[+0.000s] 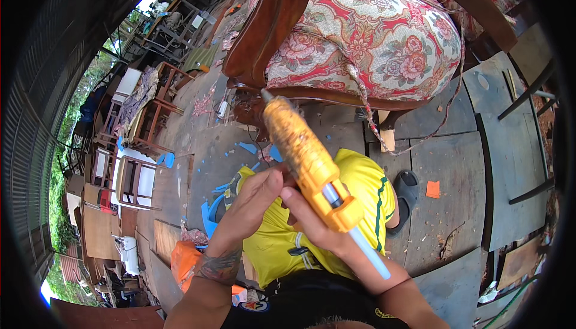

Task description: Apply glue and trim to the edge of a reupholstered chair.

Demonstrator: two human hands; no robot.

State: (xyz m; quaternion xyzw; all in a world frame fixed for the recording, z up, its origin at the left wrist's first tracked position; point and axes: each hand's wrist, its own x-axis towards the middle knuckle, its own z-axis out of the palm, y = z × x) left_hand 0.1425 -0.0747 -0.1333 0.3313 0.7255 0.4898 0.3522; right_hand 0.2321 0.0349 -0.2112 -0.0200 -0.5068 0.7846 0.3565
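Observation:
A yellow, grime-stained glue gun (300,144) points up and away, a translucent glue stick (369,251) protruding from its back. My right hand (312,221) grips it from beneath. My left hand (258,197) is closed beside the gun, against the right thumb; what its fingers hold is hidden. The gun's nozzle is near the carved lower rail of a wooden chair (270,29) with a red-and-white floral seat (408,47). A braided cord (360,89) hangs over the seat's edge, and a thin cable runs down behind the gun.
Plank flooring (441,203) surrounds me, with blue scraps (249,148), an orange square (433,189) and an orange bag (183,263). Piled wooden chairs (135,179) stand at the left beside a corrugated wall (36,119). Dark metal legs (528,95) jut in at the right.

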